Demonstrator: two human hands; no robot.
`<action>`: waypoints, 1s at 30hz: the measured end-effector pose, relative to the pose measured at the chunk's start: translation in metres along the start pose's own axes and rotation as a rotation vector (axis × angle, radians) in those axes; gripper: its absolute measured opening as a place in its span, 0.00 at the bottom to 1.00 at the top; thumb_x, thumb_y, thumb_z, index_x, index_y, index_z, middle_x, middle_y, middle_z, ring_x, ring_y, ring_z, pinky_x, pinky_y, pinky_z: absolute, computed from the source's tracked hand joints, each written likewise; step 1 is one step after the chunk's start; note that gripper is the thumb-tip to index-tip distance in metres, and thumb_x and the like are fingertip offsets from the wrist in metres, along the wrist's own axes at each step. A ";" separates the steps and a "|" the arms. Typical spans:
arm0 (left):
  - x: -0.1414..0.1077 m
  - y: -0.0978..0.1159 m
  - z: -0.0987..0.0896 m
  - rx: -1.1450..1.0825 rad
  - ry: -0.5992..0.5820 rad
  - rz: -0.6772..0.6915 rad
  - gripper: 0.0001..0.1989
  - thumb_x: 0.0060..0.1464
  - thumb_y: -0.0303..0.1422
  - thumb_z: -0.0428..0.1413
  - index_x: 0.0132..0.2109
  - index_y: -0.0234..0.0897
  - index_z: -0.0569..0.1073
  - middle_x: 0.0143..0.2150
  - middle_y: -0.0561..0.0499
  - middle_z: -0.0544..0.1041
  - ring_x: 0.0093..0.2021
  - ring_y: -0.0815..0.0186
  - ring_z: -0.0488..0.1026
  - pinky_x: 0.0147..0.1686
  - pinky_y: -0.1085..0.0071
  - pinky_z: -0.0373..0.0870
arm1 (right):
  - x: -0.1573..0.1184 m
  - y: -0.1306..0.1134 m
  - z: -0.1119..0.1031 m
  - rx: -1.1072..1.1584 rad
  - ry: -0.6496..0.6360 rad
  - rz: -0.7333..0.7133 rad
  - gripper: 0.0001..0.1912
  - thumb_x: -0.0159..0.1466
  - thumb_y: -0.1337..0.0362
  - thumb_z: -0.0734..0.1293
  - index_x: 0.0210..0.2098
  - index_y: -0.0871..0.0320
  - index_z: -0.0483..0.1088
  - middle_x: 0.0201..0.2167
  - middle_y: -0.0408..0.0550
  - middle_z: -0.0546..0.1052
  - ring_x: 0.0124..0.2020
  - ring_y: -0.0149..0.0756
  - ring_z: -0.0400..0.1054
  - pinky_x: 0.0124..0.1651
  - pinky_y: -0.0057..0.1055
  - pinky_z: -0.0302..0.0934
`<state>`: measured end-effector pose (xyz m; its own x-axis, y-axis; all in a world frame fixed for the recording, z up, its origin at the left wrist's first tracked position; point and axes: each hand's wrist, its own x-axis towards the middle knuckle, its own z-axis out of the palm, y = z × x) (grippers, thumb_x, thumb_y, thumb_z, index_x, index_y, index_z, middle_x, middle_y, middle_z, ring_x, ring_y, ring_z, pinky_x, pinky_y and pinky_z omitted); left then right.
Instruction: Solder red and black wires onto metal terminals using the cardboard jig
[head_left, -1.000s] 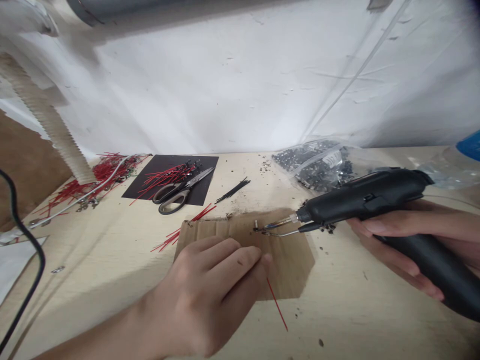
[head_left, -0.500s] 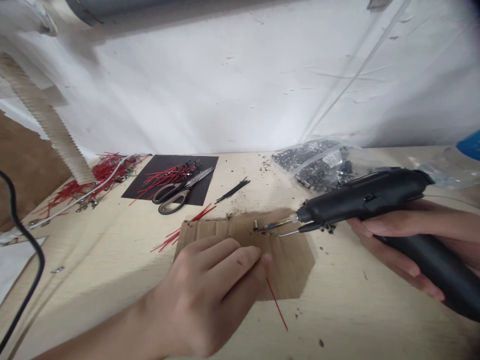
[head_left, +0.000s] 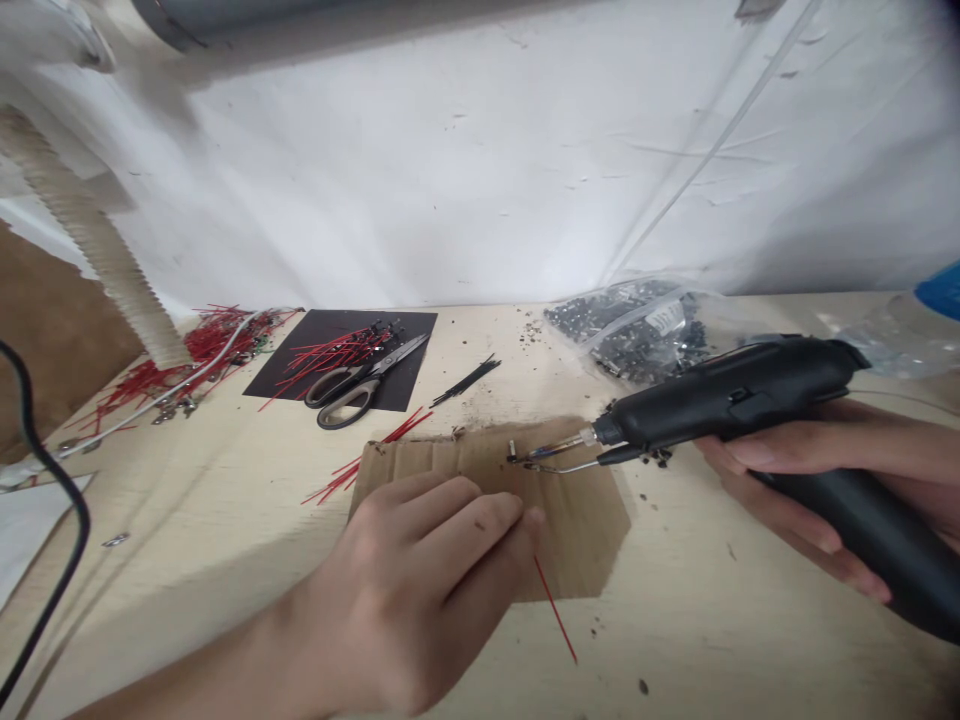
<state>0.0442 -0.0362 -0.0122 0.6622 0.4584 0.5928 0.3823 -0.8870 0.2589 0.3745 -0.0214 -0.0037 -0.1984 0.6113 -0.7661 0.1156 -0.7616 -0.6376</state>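
Note:
Between the closed fingers of my left hand (head_left: 442, 570) is a thin red wire (head_left: 556, 612), its free end pointing toward me. That hand is over a piece of brown cardboard (head_left: 585, 540) on the table. My right hand (head_left: 817, 500) is wrapped around the handle of a black soldering gun (head_left: 735, 395). The gun's metal tip and its thin curved feed tube meet just beyond my left fingertips, at a tiny black-and-metal part (head_left: 511, 452) on the cardboard. Where the wire reaches the part is hidden by my fingers.
Scissors (head_left: 352, 390) and red wires with small parts lie on a black sheet (head_left: 405, 385). Cut black pieces (head_left: 469, 380) and red wires (head_left: 337, 480) are nearby. A plastic bag of small parts (head_left: 637, 325) sits at back right; a ribbed hose (head_left: 90, 220) stands left.
Almost nothing differs. Both hands, the soldering gun and the small part keep their places; the red wire's free end has shifted very slightly.

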 end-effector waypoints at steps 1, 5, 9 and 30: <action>0.000 0.000 0.000 0.000 -0.002 -0.001 0.08 0.69 0.20 0.55 0.48 0.30 0.79 0.36 0.47 0.83 0.33 0.64 0.81 0.32 0.69 0.80 | 0.000 0.000 0.000 0.010 -0.011 0.001 0.26 0.48 0.41 0.80 0.15 0.56 0.73 0.12 0.44 0.70 0.10 0.29 0.62 0.10 0.22 0.59; 0.001 0.000 -0.001 0.002 -0.015 0.004 0.09 0.70 0.20 0.54 0.48 0.31 0.79 0.36 0.47 0.84 0.33 0.64 0.81 0.31 0.70 0.79 | -0.002 0.001 0.002 0.036 -0.030 -0.019 0.25 0.49 0.43 0.81 0.16 0.56 0.74 0.12 0.43 0.70 0.09 0.30 0.64 0.11 0.22 0.59; 0.003 0.000 -0.001 0.007 -0.014 0.011 0.09 0.70 0.20 0.54 0.48 0.31 0.79 0.36 0.47 0.83 0.33 0.64 0.82 0.32 0.70 0.80 | -0.004 0.000 0.003 0.043 -0.021 -0.058 0.24 0.49 0.44 0.81 0.18 0.56 0.74 0.11 0.43 0.71 0.09 0.31 0.64 0.11 0.23 0.60; 0.001 0.000 0.000 -0.020 -0.017 0.004 0.07 0.69 0.20 0.55 0.47 0.29 0.78 0.36 0.47 0.83 0.33 0.65 0.81 0.30 0.70 0.78 | -0.001 0.001 0.001 0.046 -0.015 -0.027 0.24 0.47 0.43 0.82 0.17 0.55 0.75 0.11 0.44 0.70 0.09 0.31 0.64 0.10 0.23 0.59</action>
<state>0.0445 -0.0358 -0.0117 0.6745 0.4553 0.5812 0.3666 -0.8898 0.2717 0.3737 -0.0226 -0.0035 -0.2153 0.6291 -0.7469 0.0649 -0.7539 -0.6538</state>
